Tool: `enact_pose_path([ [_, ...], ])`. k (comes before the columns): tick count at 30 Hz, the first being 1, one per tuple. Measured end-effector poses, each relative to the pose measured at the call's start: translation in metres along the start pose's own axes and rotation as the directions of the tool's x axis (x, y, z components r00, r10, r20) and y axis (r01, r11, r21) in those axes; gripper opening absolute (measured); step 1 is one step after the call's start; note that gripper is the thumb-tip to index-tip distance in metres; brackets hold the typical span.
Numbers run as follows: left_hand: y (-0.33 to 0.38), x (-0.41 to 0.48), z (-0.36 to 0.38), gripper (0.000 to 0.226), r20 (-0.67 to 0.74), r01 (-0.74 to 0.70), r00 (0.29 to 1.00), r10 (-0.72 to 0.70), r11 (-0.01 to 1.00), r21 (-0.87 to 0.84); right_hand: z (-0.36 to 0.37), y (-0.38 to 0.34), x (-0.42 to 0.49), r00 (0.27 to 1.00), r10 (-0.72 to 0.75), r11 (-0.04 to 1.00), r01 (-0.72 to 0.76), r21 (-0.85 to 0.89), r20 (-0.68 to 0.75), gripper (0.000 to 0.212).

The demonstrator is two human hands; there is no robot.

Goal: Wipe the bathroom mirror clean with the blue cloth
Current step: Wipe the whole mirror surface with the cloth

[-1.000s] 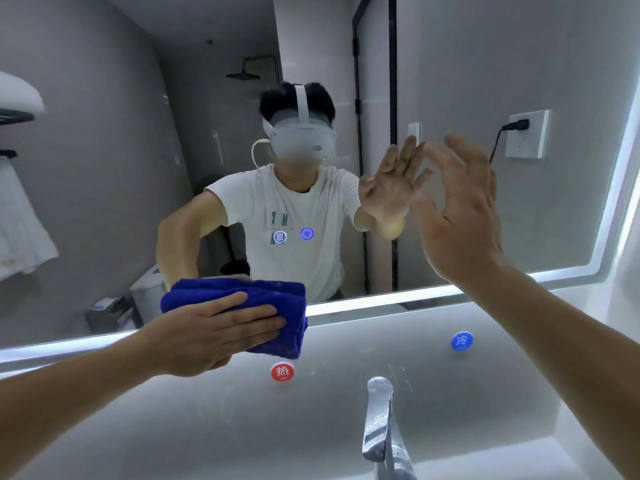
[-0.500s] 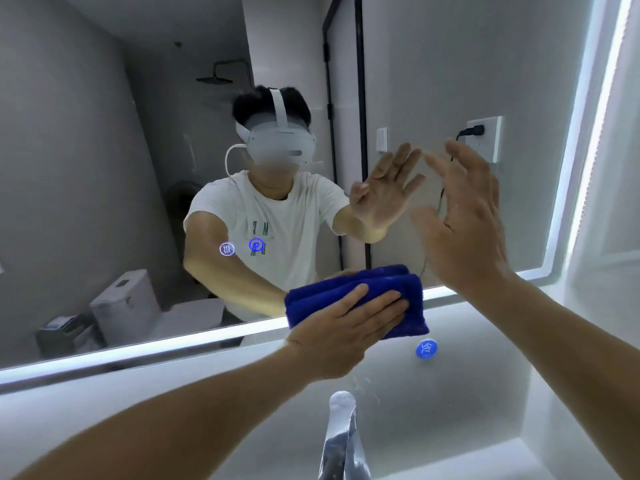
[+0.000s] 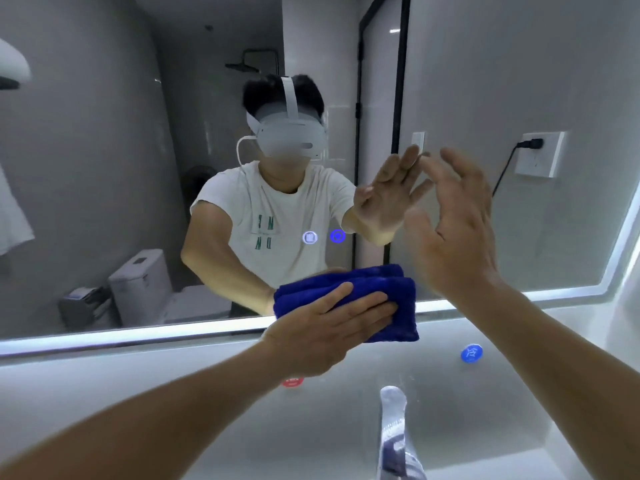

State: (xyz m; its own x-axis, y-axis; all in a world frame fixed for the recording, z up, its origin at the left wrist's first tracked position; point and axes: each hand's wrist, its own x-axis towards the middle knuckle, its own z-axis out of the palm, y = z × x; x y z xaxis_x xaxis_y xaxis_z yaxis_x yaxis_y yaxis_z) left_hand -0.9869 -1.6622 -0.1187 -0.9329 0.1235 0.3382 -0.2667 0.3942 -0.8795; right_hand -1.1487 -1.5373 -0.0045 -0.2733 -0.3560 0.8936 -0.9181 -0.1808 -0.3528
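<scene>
Nearest: two bare forearms reach in from the bottom corners. Chrome faucet [image 3: 393, 420] stands bottom centre, over a pale basin [image 3: 485, 427]. On the white ledge behind it there is a red round sticker [image 3: 292, 381], partly hidden under the left wrist, and a blue round sticker [image 3: 471, 353] off to the right, well apart from it.

Left hand [image 3: 322, 336] lies flat on the blue cloth [image 3: 391, 306]. Its fingers are straight and close together and press the cloth, not curled round it. The cloth is folded into a thick pad. It sits against the lower edge of the mirror [image 3: 86, 202], over the lit strip [image 3: 104, 339] along the bottom of the frame, right of centre.

Right hand [image 3: 453, 237] is raised above and right of the cloth, palm toward the glass, fingers spread and loosely bent, holding nothing. Cannot tell whether its fingertips touch the glass.

Two small glowing round icons [image 3: 323, 236] show on the glass above the cloth.

Farthest, all seen in the mirror:
- person in a white t-shirt with a white headset, both hands mirrored
- toilet [image 3: 142, 282] at lower left
- black shower head [image 3: 242, 66] at the top
- black-framed glass door [image 3: 401, 98]
- white wall socket [image 3: 538, 154] with a black plug and cable at right
- white towel [image 3: 14, 216] at the left edge
</scene>
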Motion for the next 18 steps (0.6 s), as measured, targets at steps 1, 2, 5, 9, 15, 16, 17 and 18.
enact_pose_path([
  [1, -0.009, -0.019, 0.000, 0.075, 0.001, 0.006, 1.000, -0.006, 1.000, 0.005, 0.007, -0.011, -0.002, 1.000, -0.001, 1.000, 0.001, 0.010, 0.004, 0.058],
  [2, -0.017, -0.038, 0.000, 0.074, 0.003, 0.014, 1.000, -0.014, 1.000, 0.007, 0.015, -0.023, -0.004, 1.000, 0.002, 1.000, -0.002, 0.023, 0.011, 0.058],
  [5, -0.044, -0.102, 0.001, 0.068, 0.011, 0.024, 1.000, -0.025, 0.999, 0.021, 0.037, -0.062, -0.010, 1.000, -0.001, 0.997, -0.001, 0.073, 0.025, 0.057],
  [9, -0.075, -0.184, 0.003, 0.060, 0.004, 0.049, 0.999, -0.049, 0.996, 0.074, 0.066, -0.112, -0.019, 0.998, -0.031, 0.993, 0.025, 0.112, 0.054, 0.063],
  [15, -0.104, -0.272, 0.009, 0.057, -0.031, 0.132, 0.991, -0.129, 0.985, 0.113, 0.093, -0.144, -0.031, 0.994, -0.067, 0.987, 0.054, 0.153, 0.082, 0.052],
  [16, -0.104, -0.275, 0.009, 0.058, -0.039, 0.142, 0.990, -0.138, 0.983, 0.118, 0.093, -0.144, -0.033, 0.994, -0.075, 0.987, 0.062, 0.151, 0.081, 0.052],
  [17, -0.103, -0.275, 0.010, 0.058, -0.048, 0.159, 0.987, -0.154, 0.980, 0.123, 0.091, -0.143, -0.034, 0.993, -0.081, 0.986, 0.068, 0.149, 0.081, 0.053],
  [18, -0.099, -0.273, 0.009, 0.058, -0.055, 0.185, 0.982, -0.179, 0.975, 0.124, 0.088, -0.140, -0.033, 0.993, -0.082, 0.987, 0.070, 0.148, 0.080, 0.052],
])
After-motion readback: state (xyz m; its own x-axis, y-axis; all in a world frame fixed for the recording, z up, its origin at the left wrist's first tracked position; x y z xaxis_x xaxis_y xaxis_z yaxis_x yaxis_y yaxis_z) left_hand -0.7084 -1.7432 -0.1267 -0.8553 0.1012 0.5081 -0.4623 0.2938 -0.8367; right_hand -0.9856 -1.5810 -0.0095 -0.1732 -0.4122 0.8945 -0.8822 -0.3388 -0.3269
